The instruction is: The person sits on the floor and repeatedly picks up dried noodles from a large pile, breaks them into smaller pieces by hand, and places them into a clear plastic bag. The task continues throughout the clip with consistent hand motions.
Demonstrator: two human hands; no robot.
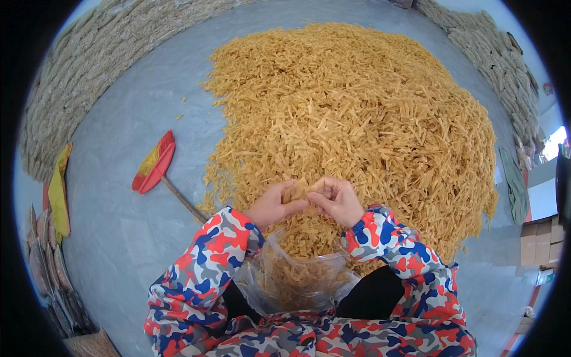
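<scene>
My left hand [277, 204] and my right hand [338, 201] meet over the near edge of a large heap of yellow-brown dried strips [339, 116]. Between the fingertips of both hands is a small yellowish strip piece [299, 189], pinched on its left side by the left hand and on its right by the right hand. Below the hands, close to my body, a clear plastic bag [263, 276] stands with its mouth open, partly filled with the same strips. Camouflage sleeves cover both forearms.
A red and yellow broom [156, 167] lies on the grey floor [129, 250] at left, its handle running towards my left sleeve. Stacked pale bundles [89, 67] line the upper left, with more [495, 67] at upper right. Filled bags [49, 263] stand at far left, cardboard boxes [537, 243] at right.
</scene>
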